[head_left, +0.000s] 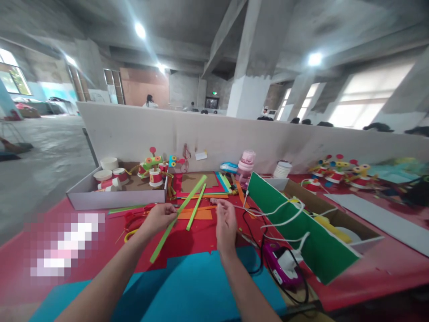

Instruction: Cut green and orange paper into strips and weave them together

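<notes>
My left hand [161, 218] pinches a long light-green paper strip [191, 195] near its middle, and the strip slants across the red table. Beside it lies a shorter green strip [196, 208]. To the right, my right hand [226, 221] is raised with its fingers loosely curved and apart from the strips; I see nothing in it. Orange paper pieces [199, 213] lie between the hands. Red-handled scissors [134, 219] are by my left wrist, partly hidden by it. A blue sheet [187, 286] spreads under my forearms.
At the left, a white box [114, 200] holds paper cups and a cup figure [154, 174]. A green-sided box [298, 228] stands at right, with white cables over it and a purple power strip [279, 268] in front. A white partition [208, 134] closes the back.
</notes>
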Tool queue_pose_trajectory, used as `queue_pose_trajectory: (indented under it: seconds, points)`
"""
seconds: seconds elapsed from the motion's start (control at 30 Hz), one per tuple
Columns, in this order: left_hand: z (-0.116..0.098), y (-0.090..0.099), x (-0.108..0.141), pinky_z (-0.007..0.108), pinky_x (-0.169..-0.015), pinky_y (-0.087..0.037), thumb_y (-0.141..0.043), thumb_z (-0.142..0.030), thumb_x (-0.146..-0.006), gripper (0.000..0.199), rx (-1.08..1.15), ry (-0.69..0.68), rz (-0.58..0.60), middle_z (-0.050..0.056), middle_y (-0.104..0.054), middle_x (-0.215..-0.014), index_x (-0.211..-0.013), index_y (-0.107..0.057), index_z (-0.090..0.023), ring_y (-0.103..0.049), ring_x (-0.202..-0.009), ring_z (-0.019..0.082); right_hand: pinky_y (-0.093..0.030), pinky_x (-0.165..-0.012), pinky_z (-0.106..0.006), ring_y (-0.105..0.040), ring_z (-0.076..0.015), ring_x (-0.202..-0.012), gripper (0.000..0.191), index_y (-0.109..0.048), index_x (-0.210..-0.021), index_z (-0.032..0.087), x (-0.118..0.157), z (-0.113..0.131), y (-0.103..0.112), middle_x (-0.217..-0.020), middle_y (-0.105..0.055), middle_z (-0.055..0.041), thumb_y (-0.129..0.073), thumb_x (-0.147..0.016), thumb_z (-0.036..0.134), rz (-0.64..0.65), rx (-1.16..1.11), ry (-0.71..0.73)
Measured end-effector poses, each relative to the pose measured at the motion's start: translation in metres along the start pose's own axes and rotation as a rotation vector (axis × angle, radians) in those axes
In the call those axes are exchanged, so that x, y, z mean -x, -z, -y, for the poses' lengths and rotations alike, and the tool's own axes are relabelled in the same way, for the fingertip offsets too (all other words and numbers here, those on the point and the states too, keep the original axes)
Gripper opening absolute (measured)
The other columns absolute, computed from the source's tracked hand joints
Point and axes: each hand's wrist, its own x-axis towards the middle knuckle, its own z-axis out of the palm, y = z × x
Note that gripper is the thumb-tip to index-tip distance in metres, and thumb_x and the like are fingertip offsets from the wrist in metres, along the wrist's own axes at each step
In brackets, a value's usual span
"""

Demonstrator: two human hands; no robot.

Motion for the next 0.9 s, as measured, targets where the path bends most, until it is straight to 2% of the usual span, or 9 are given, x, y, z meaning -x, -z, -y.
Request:
queue_pose_trajectory:
  seconds: [0.03, 0.1, 0.13, 0.17, 0.23, 0.33, 0.5, 0.63, 0.9]
  points:
    - [0.004, 0.001, -0.004, 0.024, -0.055, -0.045, -0.058, -0.030, -0.073, 0.013, 0.202, 0.065, 0.077, 0.003, -0.068, -0.065, -0.076, -0.055, -0.018, -0.066, -0.062, 0.018, -0.050, -0.081, -0.038, -0.061, -0.0236, -0.095, 0.048, -0.056, -0.117, 0.015, -0.004, -0.003, -0.014, -0.107, -0.063, -0.0151, -0.034, -0.094, 0.050, 0.031, -0.163, -0.182]
    - [0.013, -0.004, -0.007, 0.025, -0.055, -0.048, -0.064, -0.030, -0.068, 0.020, 0.502, 0.164, 0.207, 0.004, -0.070, -0.066, -0.079, -0.052, -0.018, -0.066, -0.060, 0.018, -0.049, -0.063, -0.030, -0.060, -0.0180, -0.072, 0.050, -0.063, -0.103, 0.015, -0.008, -0.011, -0.042, -0.087, -0.064, -0.0095, -0.043, -0.088, 0.058, 0.256, -0.455, -0.443]
    - [0.018, -0.008, -0.007, 0.026, -0.056, -0.049, -0.066, -0.028, -0.066, 0.023, 0.593, 0.185, 0.250, 0.005, -0.070, -0.067, -0.080, -0.051, -0.017, -0.066, -0.060, 0.018, -0.046, -0.056, -0.027, -0.056, -0.0152, -0.063, 0.051, -0.065, -0.098, 0.015, -0.008, -0.015, -0.054, -0.077, -0.063, -0.0065, -0.046, -0.085, 0.060, 0.377, -0.562, -0.507]
    - [0.023, -0.012, -0.006, 0.027, -0.057, -0.050, -0.067, -0.027, -0.065, 0.024, 0.655, 0.200, 0.274, 0.005, -0.070, -0.067, -0.081, -0.051, -0.017, -0.067, -0.059, 0.018, -0.041, -0.051, -0.023, -0.051, -0.0120, -0.056, 0.049, -0.067, -0.093, 0.014, -0.008, -0.020, -0.064, -0.067, -0.058, -0.0027, -0.053, -0.081, 0.060, 0.435, -0.625, -0.530]
    - [0.032, -0.018, -0.003, 0.028, -0.057, -0.051, -0.069, -0.026, -0.064, 0.026, 0.695, 0.216, 0.311, 0.007, -0.071, -0.067, -0.080, -0.051, -0.016, -0.067, -0.059, 0.019, -0.032, -0.044, -0.020, -0.040, -0.0077, -0.047, 0.046, -0.069, -0.087, 0.014, -0.005, -0.027, -0.074, -0.054, -0.048, 0.0034, -0.063, -0.075, 0.058, 0.483, -0.670, -0.539]
    - [0.036, -0.020, 0.000, 0.027, -0.053, -0.051, -0.071, -0.030, -0.066, 0.027, 0.639, 0.205, 0.368, 0.010, -0.071, -0.069, -0.080, -0.054, -0.014, -0.069, -0.061, 0.021, -0.025, -0.042, -0.019, -0.034, -0.0055, -0.043, 0.044, -0.071, -0.083, 0.013, -0.003, -0.032, -0.073, -0.047, -0.042, 0.0064, -0.067, -0.073, 0.055, 0.486, -0.657, -0.513]
    - [0.032, -0.021, 0.000, 0.023, -0.042, -0.045, -0.065, -0.049, -0.075, 0.042, 0.536, 0.181, 0.461, 0.012, -0.071, -0.068, -0.087, -0.065, -0.009, -0.066, -0.053, 0.019, -0.022, -0.039, -0.020, -0.033, -0.0052, -0.038, 0.045, -0.073, -0.081, 0.012, 0.001, -0.032, -0.069, -0.042, -0.041, 0.0068, -0.065, -0.074, 0.056, 0.527, -0.591, -0.496]
    - [0.031, -0.025, 0.003, 0.023, -0.041, -0.045, -0.070, -0.044, -0.072, 0.038, 0.569, 0.157, 0.462, 0.011, -0.069, -0.060, -0.076, -0.069, -0.006, -0.060, -0.044, 0.015, -0.022, -0.038, -0.020, -0.033, -0.0051, -0.036, 0.043, -0.074, -0.081, 0.013, -0.002, -0.034, -0.066, -0.041, -0.043, 0.0067, -0.066, -0.073, 0.055, 0.540, -0.545, -0.475]
    - [0.029, -0.022, 0.010, 0.020, -0.039, -0.043, -0.069, -0.034, -0.076, 0.030, 0.596, 0.177, 0.635, 0.014, -0.070, -0.061, -0.075, -0.072, -0.005, -0.064, -0.047, 0.018, -0.019, -0.039, -0.021, -0.030, -0.0040, -0.038, 0.037, -0.072, -0.069, 0.013, -0.023, -0.043, -0.050, -0.041, -0.041, 0.0071, -0.074, -0.063, 0.049, 0.236, -0.608, -0.454]
